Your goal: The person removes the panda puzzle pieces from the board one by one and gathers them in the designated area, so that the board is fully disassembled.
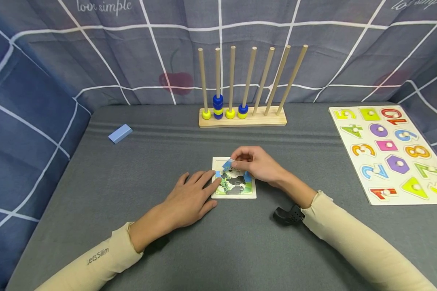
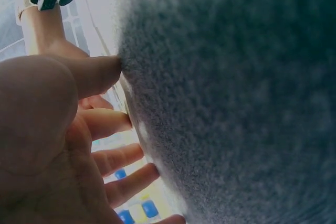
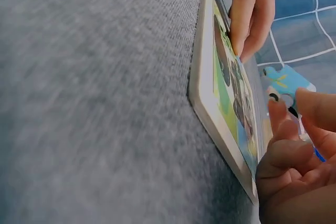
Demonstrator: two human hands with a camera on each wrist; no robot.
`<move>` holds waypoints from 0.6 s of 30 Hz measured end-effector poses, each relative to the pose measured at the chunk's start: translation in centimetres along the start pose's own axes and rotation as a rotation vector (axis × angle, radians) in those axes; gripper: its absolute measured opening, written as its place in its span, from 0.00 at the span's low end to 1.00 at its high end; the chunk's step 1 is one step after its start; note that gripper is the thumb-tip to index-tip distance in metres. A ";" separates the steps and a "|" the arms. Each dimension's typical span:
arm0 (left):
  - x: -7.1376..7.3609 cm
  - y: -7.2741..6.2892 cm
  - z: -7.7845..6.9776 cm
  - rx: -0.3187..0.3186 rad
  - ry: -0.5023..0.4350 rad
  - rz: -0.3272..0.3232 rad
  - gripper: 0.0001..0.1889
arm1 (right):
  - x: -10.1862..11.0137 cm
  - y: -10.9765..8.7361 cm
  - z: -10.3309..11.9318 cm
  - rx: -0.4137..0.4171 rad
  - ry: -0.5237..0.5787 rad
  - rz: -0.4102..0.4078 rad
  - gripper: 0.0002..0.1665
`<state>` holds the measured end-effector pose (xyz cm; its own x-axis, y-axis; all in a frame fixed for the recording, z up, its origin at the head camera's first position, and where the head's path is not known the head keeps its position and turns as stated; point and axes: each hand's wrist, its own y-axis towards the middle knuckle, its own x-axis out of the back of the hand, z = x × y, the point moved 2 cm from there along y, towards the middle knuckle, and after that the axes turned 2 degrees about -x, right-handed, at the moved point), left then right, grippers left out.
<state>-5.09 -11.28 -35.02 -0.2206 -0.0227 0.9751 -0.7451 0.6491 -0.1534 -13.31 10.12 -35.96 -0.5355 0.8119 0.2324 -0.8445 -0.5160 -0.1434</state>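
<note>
A small square jigsaw puzzle board point(image 1: 234, 197) with a pale frame lies on the table; its picture shows a black-and-white animal over green and blue. My right hand point(image 1: 255, 162) pinches a light-blue puzzle piece point(image 3: 283, 81) between thumb and finger, above the board's upper left part. In the right wrist view the piece is tilted and raised over the board's surface. My left hand point(image 1: 189, 200) lies palm down with fingers spread, fingertips at the board's left edge. The left wrist view shows its fingers point(image 2: 123, 158) extended against the grey cloth.
Behind the board stands a wooden rack point(image 1: 244, 121) of upright pegs with blue and yellow rings. A blue block point(image 1: 120, 133) lies at the back left. On the right is a number-and-shape peg board point(image 1: 360, 188). Checked curtains point(image 1: 131, 60) surround the grey table point(image 1: 218, 250).
</note>
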 end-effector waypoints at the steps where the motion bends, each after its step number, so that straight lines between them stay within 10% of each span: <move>1: 0.0 0.0 0.0 0.000 -0.001 0.000 0.30 | 0.2 -0.2 0.0 0.006 -0.001 -0.008 0.05; 18: 0.0 -0.2 0.0 -0.014 -0.008 -0.035 0.30 | 3.4 -3.1 0.3 -0.013 -0.050 -0.120 0.16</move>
<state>-4.89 -11.39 -35.01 -0.1997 -0.0519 0.9785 -0.7438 0.6582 -0.1169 -12.56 14.40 -34.40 -0.4299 0.8530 0.2959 -0.9027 -0.4120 -0.1237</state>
